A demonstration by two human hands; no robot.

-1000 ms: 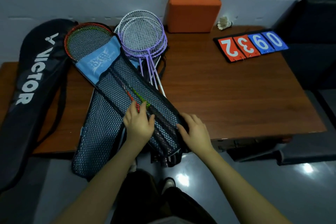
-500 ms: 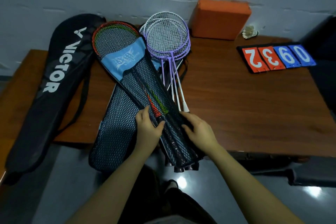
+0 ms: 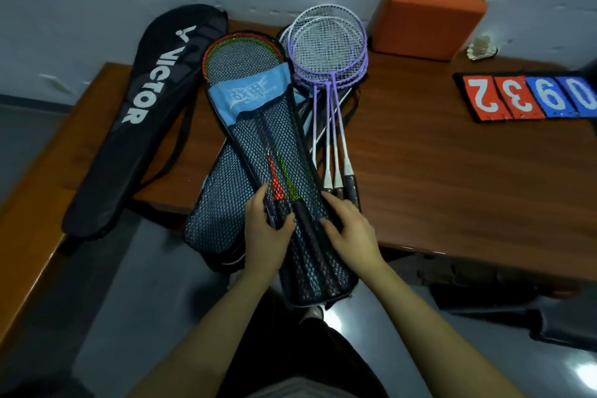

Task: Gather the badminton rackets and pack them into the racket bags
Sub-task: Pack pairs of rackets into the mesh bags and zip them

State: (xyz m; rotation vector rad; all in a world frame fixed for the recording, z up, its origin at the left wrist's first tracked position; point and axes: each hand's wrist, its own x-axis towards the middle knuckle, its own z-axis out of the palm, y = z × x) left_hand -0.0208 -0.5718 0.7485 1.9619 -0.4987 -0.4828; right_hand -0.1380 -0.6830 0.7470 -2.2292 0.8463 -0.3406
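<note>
Wooden table, left hand gripping mesh bag, right hand fingers loose on it, racket grips blurred inside.

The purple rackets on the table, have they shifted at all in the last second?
No. The purple rackets keep their place beside the orange box; only the camera has swung.

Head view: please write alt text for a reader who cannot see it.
Two hands, left hand and right hand, rest on a mesh bag holding red and green rackets, at the near edge of a wooden table. Purple rackets lie loose beside it, a black Victor bag to the left, and score cards to the right.
</note>
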